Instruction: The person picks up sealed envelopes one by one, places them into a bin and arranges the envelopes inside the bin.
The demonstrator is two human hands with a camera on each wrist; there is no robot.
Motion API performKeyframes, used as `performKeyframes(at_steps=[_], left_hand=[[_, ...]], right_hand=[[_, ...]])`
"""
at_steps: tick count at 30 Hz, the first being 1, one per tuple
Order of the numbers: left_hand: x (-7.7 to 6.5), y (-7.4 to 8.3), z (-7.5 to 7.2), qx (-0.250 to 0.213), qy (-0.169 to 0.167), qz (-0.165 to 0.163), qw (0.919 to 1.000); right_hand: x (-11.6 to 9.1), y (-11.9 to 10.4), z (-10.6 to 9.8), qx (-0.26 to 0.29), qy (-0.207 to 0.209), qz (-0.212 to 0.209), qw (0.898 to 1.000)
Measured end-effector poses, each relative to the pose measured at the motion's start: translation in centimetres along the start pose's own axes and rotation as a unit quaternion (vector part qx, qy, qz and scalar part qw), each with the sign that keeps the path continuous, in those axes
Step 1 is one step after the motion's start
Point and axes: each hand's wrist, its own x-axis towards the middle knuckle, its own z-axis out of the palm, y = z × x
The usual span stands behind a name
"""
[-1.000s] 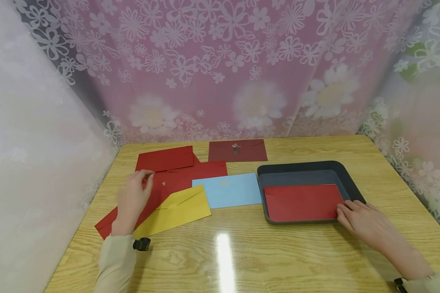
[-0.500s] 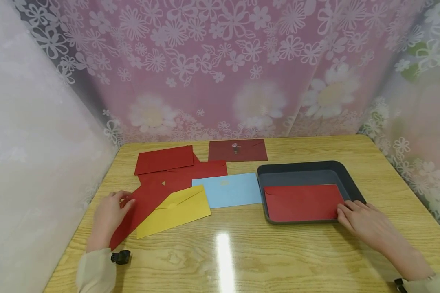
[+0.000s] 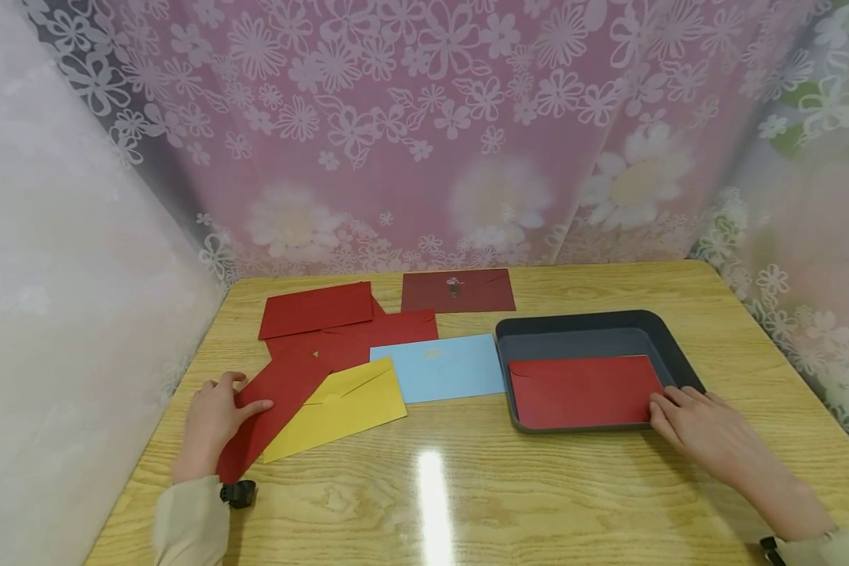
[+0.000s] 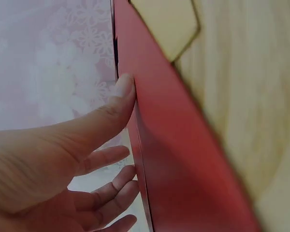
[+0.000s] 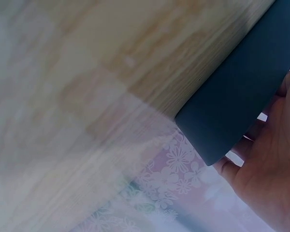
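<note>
— Your left hand (image 3: 215, 420) is at the slanting red envelope (image 3: 283, 387), at the front left of the table (image 3: 339, 511). Are your fingers (image 4: 106, 156) pinching it?

— Not by the look of your wrist view: they're spread and loosely bent beside its left edge, while your thumb (image 4: 123, 89) touches it near that edge. I'd slide your fingertips under and press your thumb down before lifting.

— And what should you watch for?

— It overlaps the yellow envelope (image 3: 339, 413), so a flat drag could pull that one along. You'd do better raising the left edge first, then peeling it clear. Your right hand (image 3: 711, 436) has its fingers hooked on the rim of the tray (image 3: 580, 325), near the front right corner; a light hold there should keep it steady.

— Now your count?

— You have one tray and seven envelopes in plain sight. Four are red: the slanting one, the middle red envelope (image 3: 396, 330), the back-left red envelope (image 3: 318, 310), and the red envelope in the tray (image 3: 587, 397). A red corner (image 3: 378, 308) peeks from beneath the back-left one; you can't tell whether it's another envelope or a flap. Then you've one yellow, one light blue envelope (image 3: 439, 377) and one dark red envelope (image 3: 428, 295) at the back.
</note>
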Motion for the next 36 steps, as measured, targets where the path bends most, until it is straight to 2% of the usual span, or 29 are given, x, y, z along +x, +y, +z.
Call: performKeyframes(at_steps=[5, 10, 15, 21, 25, 30, 36], left_hand=[[0.1, 0.7, -0.2, -0.022, -0.025, -0.006, 0.9994], [0.1, 1.0, -0.1, -0.035, -0.038, 0.004, 0.9987], [0.2, 1.2, 0.0, -0.053, -0.030, 0.009, 0.9981], [0.6, 1.7, 0.0, -0.058, 0.049, 0.054, 0.9957], [0.9, 2.3, -0.1, -0.061, 0.105, 0.083, 0.9890], [1.3, 3.8, -0.4, -0.062, 0.170, 0.138, 0.9737], [1.9, 6.5, -1.2, -0.036, 0.217, 0.204, 0.9540]], right_hand=[[0.0, 0.0, -0.1, 0.009, -0.009, 0.012, 1.000], [0.1, 0.0, -0.1, 0.007, -0.010, 0.010, 1.000], [0.0, -0.1, 0.0, 0.001, -0.001, 0.001, 1.000], [-0.1, -0.1, 0.0, 0.006, 0.002, 0.008, 1.000], [0.0, -0.1, -0.1, 0.005, 0.000, 0.009, 1.000], [0.0, 0.0, 0.0, -0.001, 0.000, 0.006, 1.000], [-0.1, -0.1, 0.0, -0.010, 0.016, -0.014, 1.000]])
